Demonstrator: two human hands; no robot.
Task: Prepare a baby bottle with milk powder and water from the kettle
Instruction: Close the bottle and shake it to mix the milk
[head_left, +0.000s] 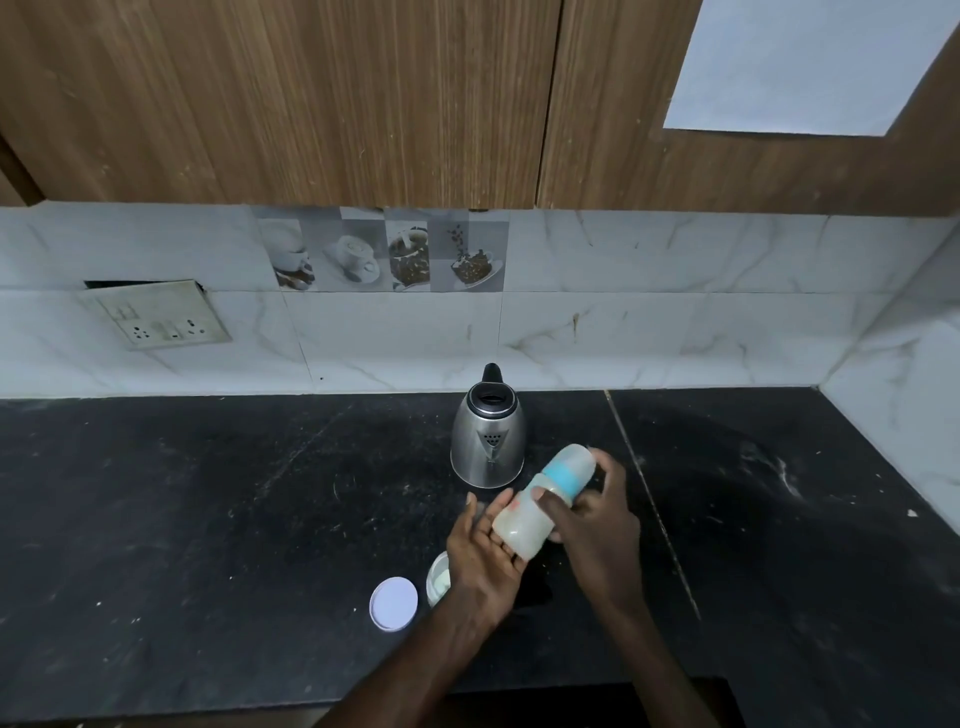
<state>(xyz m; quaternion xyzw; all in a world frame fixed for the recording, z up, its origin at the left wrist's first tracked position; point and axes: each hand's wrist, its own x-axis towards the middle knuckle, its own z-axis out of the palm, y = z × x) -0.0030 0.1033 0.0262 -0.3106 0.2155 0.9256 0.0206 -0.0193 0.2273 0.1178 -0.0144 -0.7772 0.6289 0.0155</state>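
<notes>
Fingers (546, 501) of right hand (597, 519) are curled round the neck of the translucent plastic baby bottle (519, 527), at its light-blue collar (569, 475). Fingers (470, 514) of left hand (483, 543) are held straight, slightly spread, palm up, touching the bottle's base from below.

Bottle pos.: held above the black stone countertop (208, 493), just in front of the stainless-steel electric kettle (488, 441). Long axis is tilted, w/ base low twd. the left hand and clear cap (577, 454) high, to the right. Whitish contents are visible.

Step is judged as mixing, approx. final. Only the right hand has a grip; any shake is to be driven from there.
</notes>
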